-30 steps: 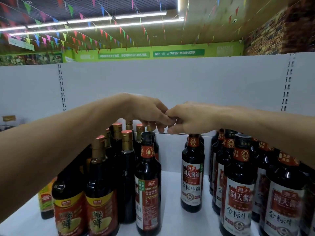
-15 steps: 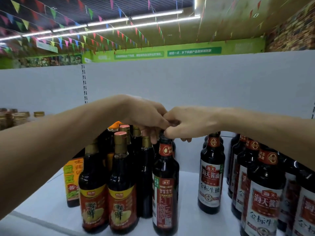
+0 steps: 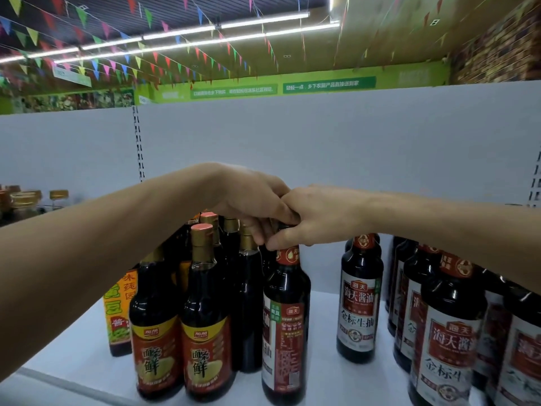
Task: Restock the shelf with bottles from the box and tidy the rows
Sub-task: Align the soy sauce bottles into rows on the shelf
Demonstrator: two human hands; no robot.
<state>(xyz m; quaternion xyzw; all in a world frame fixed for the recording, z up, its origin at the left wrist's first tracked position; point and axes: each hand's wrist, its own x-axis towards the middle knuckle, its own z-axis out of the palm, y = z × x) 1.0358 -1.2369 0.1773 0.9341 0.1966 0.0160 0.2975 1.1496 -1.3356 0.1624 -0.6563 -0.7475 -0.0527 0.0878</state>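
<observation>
- My right hand (image 3: pixel 319 219) is clamped on the held bottle (image 3: pixel 285 317). The thumb presses the neck just above the red collar and the fingers wrap over the cap.
- My left hand (image 3: pixel 254 200) reaches in from the opposite side and touches the right hand above that same cap. Its fingers (image 3: pixel 260 231) curl downward, but I cannot tell whether they grip the held bottle or only lie against it.
- The held bottle stands upright on the shelf (image 3: pixel 322 373), directly beneath both hands. It is dark, and its red and green label is turned partly to one side.
- Under my left forearm I see two gold-capped bottles (image 3: pixel 205 332) side by side at the shelf's front edge, with red and yellow labels facing me. More gold-topped necks rise behind them, just beneath the left hand.
- Further out under the left forearm, an orange-labelled bottle (image 3: pixel 120 312) shows only in part, with the arm covering its top.
- Below my right wrist a lone bottle (image 3: pixel 358 303) with a white and red label stands upright. It is apart from the held bottle, with bare shelf between them.
- Beneath my right forearm a cluster of bottles (image 3: pixel 448 347) with the same white and red label is packed close together and runs out of view past the elbow.
- Beyond both hands rises the shelf's plain white back panel (image 3: pixel 322 142).
- Far out past my left arm I can make out a few jars (image 3: pixel 25 199) with gold lids, too blurred to read.
</observation>
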